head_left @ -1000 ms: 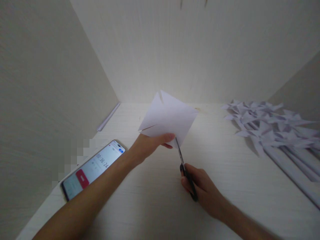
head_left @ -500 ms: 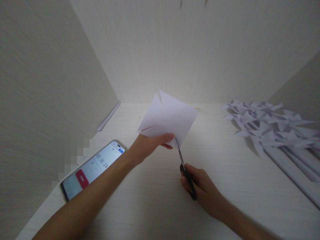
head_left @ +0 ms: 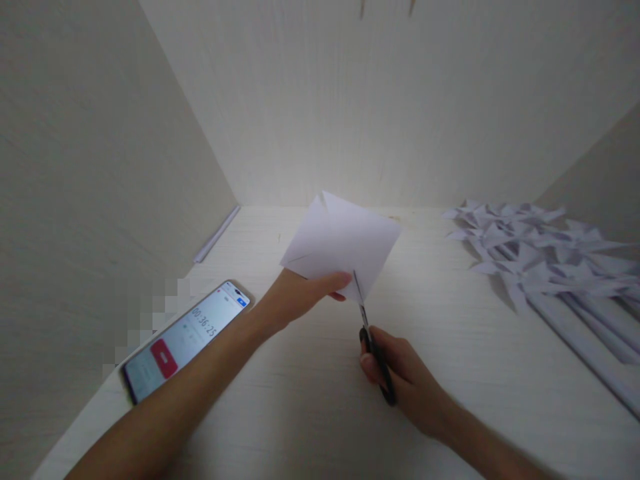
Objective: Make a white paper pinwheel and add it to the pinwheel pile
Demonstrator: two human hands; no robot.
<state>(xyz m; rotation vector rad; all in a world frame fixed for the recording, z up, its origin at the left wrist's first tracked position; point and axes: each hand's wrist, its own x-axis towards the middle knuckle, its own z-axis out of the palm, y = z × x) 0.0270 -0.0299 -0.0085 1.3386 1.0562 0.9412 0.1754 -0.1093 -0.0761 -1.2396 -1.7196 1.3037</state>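
A white square of paper (head_left: 345, 233) is held up over the table by my left hand (head_left: 315, 290), thumb on top and the other fingers mostly hidden underneath. Slits run inward from its top corner and its left corner. My right hand (head_left: 400, 370) grips a pair of scissors (head_left: 377, 363) with black handles. Their blades lie at the paper's lower corner, close beside my left thumb, with one blade tip showing on top of the sheet.
Several white paper pinwheels (head_left: 530, 267) with rolled paper sticks lie piled on the right. A phone (head_left: 185, 340) showing a running timer lies to the left, partly under my left forearm. One rolled paper stick (head_left: 217, 235) rests against the left wall.
The paper and my left hand have shifted slightly down and to the right. The scissor blades now overlap the paper's lower corner further. The phone's timer has advanced by one.
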